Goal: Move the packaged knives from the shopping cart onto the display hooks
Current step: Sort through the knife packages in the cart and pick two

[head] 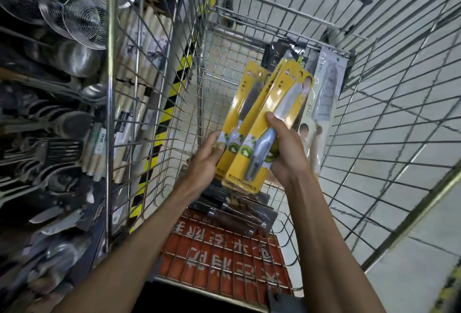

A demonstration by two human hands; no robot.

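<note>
Over the silver wire shopping cart [149, 146], our left hand [207, 158] and right hand [287, 150] grip the yellow-carded packaged knives [249, 103] by their handle ends, tops pointing away.

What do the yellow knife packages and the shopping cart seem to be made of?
The yellow knife packages: probably printed card under clear glossy plastic, since the front reflects light. The wire shopping cart: bare silvery metal wire, shiny, welded in a grid.
</note>
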